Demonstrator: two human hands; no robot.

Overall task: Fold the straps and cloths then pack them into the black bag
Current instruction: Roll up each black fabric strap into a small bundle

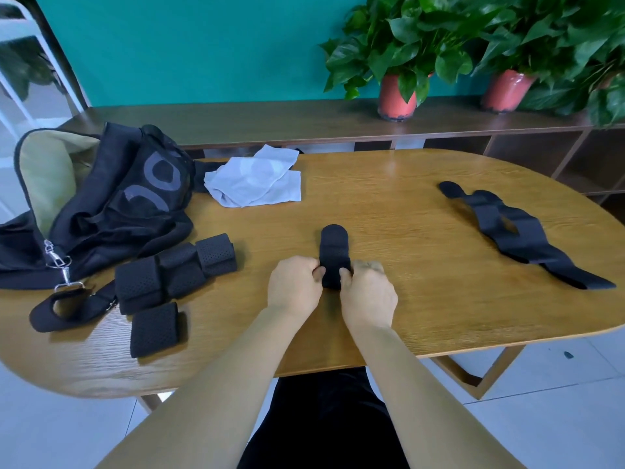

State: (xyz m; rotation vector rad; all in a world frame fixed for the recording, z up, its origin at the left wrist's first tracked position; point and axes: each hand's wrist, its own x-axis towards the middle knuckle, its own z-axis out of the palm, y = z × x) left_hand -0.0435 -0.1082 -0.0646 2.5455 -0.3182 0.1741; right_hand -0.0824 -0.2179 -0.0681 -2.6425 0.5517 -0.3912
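I am mid-fold on a narrow black perforated fabric strap [334, 255] lying at the middle of the oval wooden tabletop [406, 231], my left hand [295, 286] and right hand [367, 292] each closing their grip on its near end. I judge the next move is rolling it up toward its rounded far tip, then the long unfolded black strap [521, 231] at my right, with the open black bag [101, 198] waiting far left.

Grained, satin wooden table [406, 198]; matt perforated black fabric straps [176, 269]; soft grey cloth [253, 181]; shiny metal clips [55, 258] on the black bag [111, 204].
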